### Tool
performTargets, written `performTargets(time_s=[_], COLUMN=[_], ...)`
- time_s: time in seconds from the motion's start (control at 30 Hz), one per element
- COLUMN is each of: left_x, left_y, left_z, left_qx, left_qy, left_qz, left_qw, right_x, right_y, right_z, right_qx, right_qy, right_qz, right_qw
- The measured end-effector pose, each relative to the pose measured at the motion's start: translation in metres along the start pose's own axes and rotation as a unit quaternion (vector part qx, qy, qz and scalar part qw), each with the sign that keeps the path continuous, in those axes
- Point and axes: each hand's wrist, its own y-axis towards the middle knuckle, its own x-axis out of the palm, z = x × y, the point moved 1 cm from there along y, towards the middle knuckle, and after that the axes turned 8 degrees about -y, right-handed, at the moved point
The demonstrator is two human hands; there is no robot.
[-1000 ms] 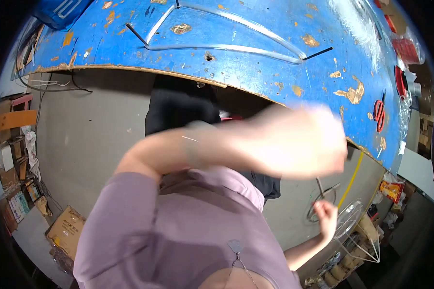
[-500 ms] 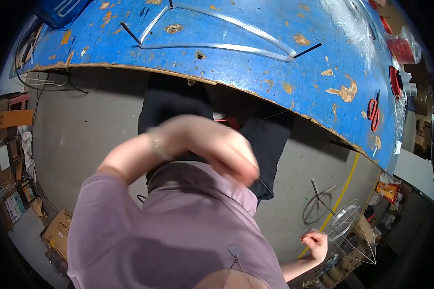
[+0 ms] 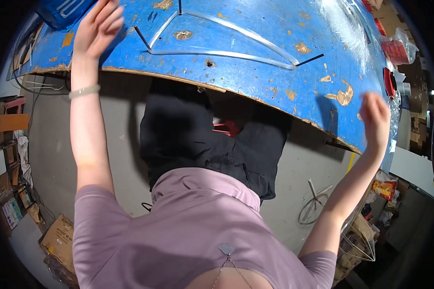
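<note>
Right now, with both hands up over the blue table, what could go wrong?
The bent metal rod frame lies loose on the blue table with dark ends sticking out; the left hand is open right beside one end and might snag on it or knock the frame askew. The right hand is blurred at the chipped table edge, so it might scrape on the rough wood or sweep into the red parts close by.
</note>
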Motion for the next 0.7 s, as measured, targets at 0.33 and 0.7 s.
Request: performTargets(time_s=[0.33, 0.7], left_x=[0.048, 0.142], left_y=[0.052, 0.018], left_z=[-0.050, -0.134], left_qx=[0.130, 0.348], left_qy=[0.907, 0.696], left_qz=[0.065, -0.090], left_qw=[0.396, 0.621], right_x=[0.001, 0.020], right_y=[0.064, -0.176], right_z=[0.046, 0.073], right_qx=[0.198, 0.269], right_qy=[-0.246, -0.171], right_qz=[0.009, -0.074], right_qw=[0.949, 0.945])
